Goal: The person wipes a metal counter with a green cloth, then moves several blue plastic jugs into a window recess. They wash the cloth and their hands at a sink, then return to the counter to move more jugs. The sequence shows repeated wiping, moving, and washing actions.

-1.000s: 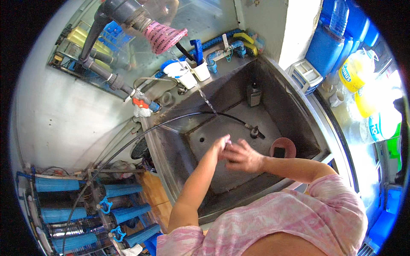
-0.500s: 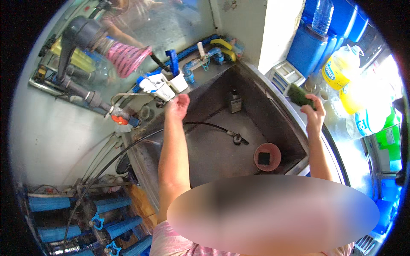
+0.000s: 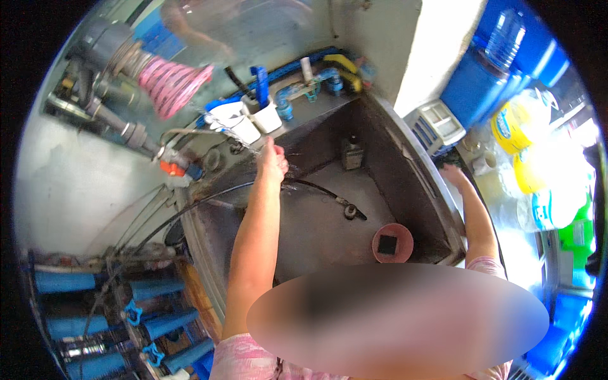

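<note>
Overhead, left hand [image 3: 272, 161] outstretched under water stream [image 3: 244, 144], grip loosely apart, empty

Your left hand [image 3: 272, 161] reaches out over the deep metal sink [image 3: 380, 152], fingers loosely curled under a thin stream of water [image 3: 250, 147]. Your right hand [image 3: 453, 175] rests flat and empty on the sink's right rim.

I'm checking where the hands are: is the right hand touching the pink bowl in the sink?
Apart. The head view shows the right hand up on the sink's right rim, with bare sink floor between it and the pink bowl.
</note>
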Motion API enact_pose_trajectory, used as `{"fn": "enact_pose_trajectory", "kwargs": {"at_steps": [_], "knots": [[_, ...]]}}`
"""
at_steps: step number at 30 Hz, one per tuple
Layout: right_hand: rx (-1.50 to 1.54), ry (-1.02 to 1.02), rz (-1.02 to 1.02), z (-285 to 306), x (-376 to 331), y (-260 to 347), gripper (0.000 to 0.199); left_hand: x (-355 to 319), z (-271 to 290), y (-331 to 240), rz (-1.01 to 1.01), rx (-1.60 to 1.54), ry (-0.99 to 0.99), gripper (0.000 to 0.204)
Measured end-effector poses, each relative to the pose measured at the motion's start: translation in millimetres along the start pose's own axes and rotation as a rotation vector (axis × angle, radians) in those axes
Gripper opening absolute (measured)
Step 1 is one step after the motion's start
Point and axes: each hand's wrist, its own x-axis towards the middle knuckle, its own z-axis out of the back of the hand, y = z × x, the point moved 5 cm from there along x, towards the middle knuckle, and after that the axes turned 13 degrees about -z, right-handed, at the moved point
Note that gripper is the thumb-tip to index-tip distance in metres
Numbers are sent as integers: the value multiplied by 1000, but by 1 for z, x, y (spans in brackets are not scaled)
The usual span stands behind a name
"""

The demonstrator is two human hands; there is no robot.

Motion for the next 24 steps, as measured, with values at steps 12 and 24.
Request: {"fn": "enact_pose_trajectory", "kwargs": {"at_steps": [12,24], "knots": [[211,-669,280,103,-86,143,27,1,-1,-34,-143,-303,-105,23],[896,996,340,-86,-338,496,64,7,135,-88,-207,154,-145,19]]}}
